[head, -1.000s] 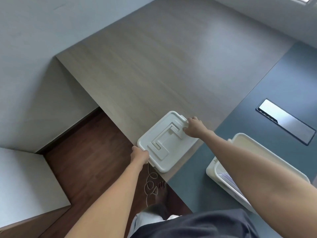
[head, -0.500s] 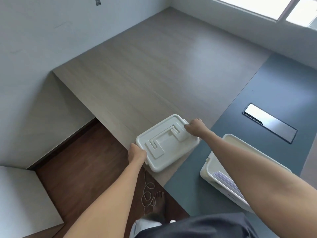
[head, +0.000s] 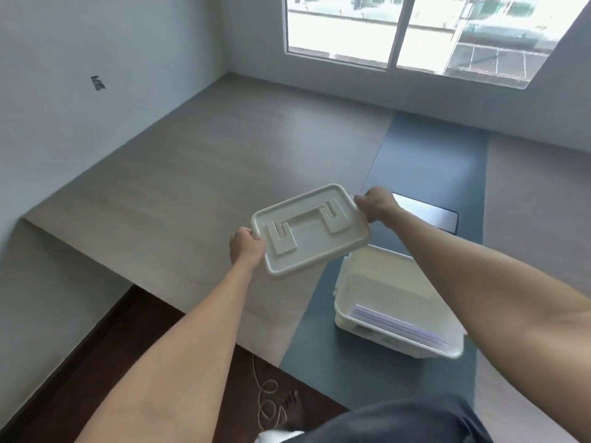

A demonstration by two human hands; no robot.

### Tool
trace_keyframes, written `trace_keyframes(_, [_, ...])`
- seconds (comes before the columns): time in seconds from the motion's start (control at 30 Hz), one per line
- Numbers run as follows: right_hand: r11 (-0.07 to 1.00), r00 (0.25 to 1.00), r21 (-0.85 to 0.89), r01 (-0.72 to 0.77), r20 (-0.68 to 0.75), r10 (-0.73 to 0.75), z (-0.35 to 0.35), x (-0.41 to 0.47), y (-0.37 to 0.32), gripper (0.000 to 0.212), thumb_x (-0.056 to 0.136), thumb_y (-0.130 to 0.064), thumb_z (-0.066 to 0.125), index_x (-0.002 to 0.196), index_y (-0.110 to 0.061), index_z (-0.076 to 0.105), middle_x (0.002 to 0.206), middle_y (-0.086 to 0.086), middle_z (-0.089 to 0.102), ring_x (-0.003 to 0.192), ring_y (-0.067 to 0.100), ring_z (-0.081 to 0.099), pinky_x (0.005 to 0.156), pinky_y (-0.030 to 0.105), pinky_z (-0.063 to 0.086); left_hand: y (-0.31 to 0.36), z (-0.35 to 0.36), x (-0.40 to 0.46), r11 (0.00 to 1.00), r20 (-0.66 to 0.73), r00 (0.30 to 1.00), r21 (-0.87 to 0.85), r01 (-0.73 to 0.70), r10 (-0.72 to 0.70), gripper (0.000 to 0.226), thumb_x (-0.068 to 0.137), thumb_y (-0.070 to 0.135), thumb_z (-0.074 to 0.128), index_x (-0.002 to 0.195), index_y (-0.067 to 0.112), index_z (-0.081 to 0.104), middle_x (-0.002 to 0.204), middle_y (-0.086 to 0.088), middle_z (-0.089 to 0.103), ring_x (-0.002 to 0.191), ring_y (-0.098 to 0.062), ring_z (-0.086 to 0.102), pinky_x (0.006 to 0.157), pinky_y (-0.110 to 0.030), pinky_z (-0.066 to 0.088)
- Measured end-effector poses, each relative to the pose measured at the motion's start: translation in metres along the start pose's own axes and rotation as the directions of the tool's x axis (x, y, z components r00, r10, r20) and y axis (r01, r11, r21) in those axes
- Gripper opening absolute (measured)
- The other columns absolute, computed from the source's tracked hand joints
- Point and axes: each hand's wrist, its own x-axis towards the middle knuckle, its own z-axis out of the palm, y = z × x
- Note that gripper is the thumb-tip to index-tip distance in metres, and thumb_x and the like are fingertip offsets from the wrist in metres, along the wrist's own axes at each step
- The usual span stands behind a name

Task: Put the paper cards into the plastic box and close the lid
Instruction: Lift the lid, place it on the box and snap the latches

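Cream-white plastic makes up the lid [head: 311, 230], which is held in the air by both hands above the wood-grain tabletop [head: 198, 174]. The left hand [head: 246, 247] clamps the lid's short edge at about 9 o'clock, fingers curled under the rim and thumb on top. The right hand [head: 377, 204] grips the opposite short edge at about 2 o'clock, fingers wrapped tightly around the rim. The lid is tilted a little, its far edge higher, and its top face shows a raised, flat handle shape with two square ends.

From the lid, at about 5 o'clock, the open plastic box [head: 351, 282] stands on a dark blue-grey strip [head: 425, 161] of the table surface. The lid's near right corner overlaps the box's far left corner in the view, but whether they touch cannot be told. Inside the box, the paper cards [head: 396, 326] lie as a pale, lilac-edged stack along the near wall, partly hidden by the right forearm.

At about 3 o'clock from the right hand, a shiny metal plate [head: 431, 214] is set flush into the blue-grey strip. At 12 o'clock, a window [head: 415, 33] fills the far wall. At 6 o'clock, below the table edge, a bare foot [head: 292, 407] stands on dark brown flooring beside a looped pale cord [head: 267, 398].
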Motion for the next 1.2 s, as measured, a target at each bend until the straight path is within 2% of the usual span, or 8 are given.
trace_keyframes(0.2, [0.985,0.968,0.126,-0.115,-0.210,0.139,-0.050,-0.033,0.076,0.041,0.091,-0.032,0.057,0.058,-0.009,0.046,0.064,0.011,0.054,0.063,0.029,0.062,0.057,0.029,0.043,0.056,0.038,-0.024,0.985,0.125,0.978,-0.040,-0.166,0.169,0.034,0.093,0.029,0.063,0.115,0.004,0.067,0.118,-0.018,0.070,0.111,-0.034,0.064,0.093,-0.039,0.051])
trace_keyframes(0.3, [0.947,0.950,0.284,-0.149,-0.226,0.217,-0.063,-0.050,0.114,0.038,0.084,-0.026,0.060,0.053,-0.013,0.043,0.055,0.006,0.044,0.056,0.027,0.054,0.061,0.032,0.054,0.068,0.056,-0.037,0.977,0.178,0.960,-0.054,-0.208,0.214,0.031,0.093,0.028,0.063,0.111,0.004,0.069,0.115,-0.017,0.072,0.108,-0.033,0.066,0.093,-0.040,0.052])
trace_keyframes(0.4, [0.861,0.953,0.480,-0.168,-0.144,0.266,-0.077,-0.069,0.152,0.031,0.087,-0.012,0.064,0.059,-0.013,0.048,0.067,0.010,0.052,0.056,0.024,0.055,0.050,0.025,0.055,0.075,0.071,-0.052,0.971,0.221,0.946,-0.071,-0.227,0.237,0.029,0.092,0.029,0.062,0.107,0.005,0.071,0.109,-0.015,0.073,0.103,-0.031,0.067,0.090,-0.038,0.054])
trace_keyframes(0.5, [0.808,0.960,0.548,-0.215,-0.035,0.279,-0.083,-0.088,0.183,0.010,0.090,-0.014,0.069,0.090,-0.005,0.065,0.082,0.012,0.066,0.063,0.018,0.062,0.055,0.025,0.052,0.079,0.082,-0.065,0.968,0.267,0.931,-0.086,-0.236,0.251,0.025,0.094,0.027,0.060,0.104,0.006,0.071,0.105,-0.012,0.073,0.091,-0.027,0.065,0.077,-0.030,0.050])
trace_keyframes(0.6, [0.779,0.956,0.582,-0.235,-0.008,0.294,-0.082,-0.104,0.206,0.021,0.092,-0.017,0.068,0.109,-0.005,0.066,0.088,0.009,0.067,0.067,0.015,0.061,0.058,0.024,0.050,0.081,0.089,-0.073,0.962,0.311,0.910,-0.088,-0.260,0.275,0.022,0.093,0.021,0.059,0.103,0.007,0.072,0.100,-0.010,0.072,0.081,-0.023,0.062,0.062,-0.024,0.045])
trace_keyframes(0.83, [0.746,0.951,0.601,-0.287,0.082,0.299,-0.064,-0.130,0.235,0.025,0.095,-0.017,0.065,0.117,-0.006,0.068,0.093,0.009,0.071,0.073,0.017,0.065,0.062,0.027,0.052,0.059,0.100,-0.077,0.951,0.398,0.867,-0.059,-0.302,0.300,0.016,0.092,0.018,0.063,0.102,0.011,0.073,0.096,-0.007,0.072,0.087,-0.023,0.064,0.084,-0.035,0.054])
trace_keyframes(1.07, [0.680,0.923,0.639,-0.360,0.141,0.357,-0.054,-0.145,0.245,0.015,0.094,-0.010,0.058,0.108,-0.014,0.062,0.084,0.008,0.063,0.065,0.020,0.058,0.063,0.029,0.051,0.038,0.111,-0.087,0.953,0.418,0.863,-0.027,-0.301,0.284,0.012,0.092,0.016,0.063,0.103,0.014,0.069,0.086,-0.004,0.066,0.080,-0.022,0.061,0.073,-0.025,0.044])
trace_keyframes(1.2, [0.654,0.922,0.662,-0.367,0.165,0.351,-0.052,-0.147,0.249,0.010,0.095,-0.009,0.057,0.099,-0.016,0.061,0.079,0.006,0.061,0.064,0.020,0.057,0.065,0.030,0.051,0.029,0.115,-0.086,0.961,0.426,0.865,-0.052,-0.270,0.266,0.015,0.092,0.019,0.065,0.104,0.013,0.069,0.088,-0.006,0.068,0.077,-0.022,0.060,0.075,-0.031,0.050])
